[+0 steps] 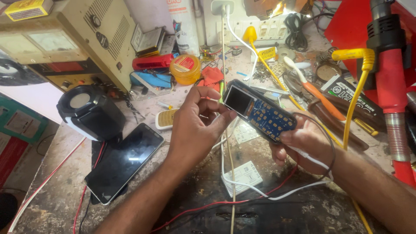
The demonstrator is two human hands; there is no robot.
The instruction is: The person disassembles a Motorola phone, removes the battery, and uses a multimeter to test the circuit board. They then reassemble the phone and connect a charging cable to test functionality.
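— What's the person holding there?

— A small keypad phone with its front cover off (261, 110), blue board and rows of contact pads bare, dark screen at the upper end. The right hand (305, 141) is wrapped under its lower end, fingers closed round it, with a white cable (303, 154) running across the palm. The phone sits tilted above the workbench (56, 190), between both hands.

— And the left?

— The left hand (195, 125) has its fingertips curled in at the screen end, thumb and forefinger touching the phone's top edge (whether it truly pinches or only steadies, I cannot tell from here).

— Busy bench.

— Very. A dark tablet (123, 162) lies flat to the left, just beside a round black and white speaker (89, 110). An orange tub (185, 69) stands further back, near a red case (152, 62). A small white phone keypad (166, 118) rests behind the left wrist. On the right, a red hot-air gun (390, 78) stands upright with a yellow cable (353, 86) looped beside it. A red wire (216, 203) trails under the arms.
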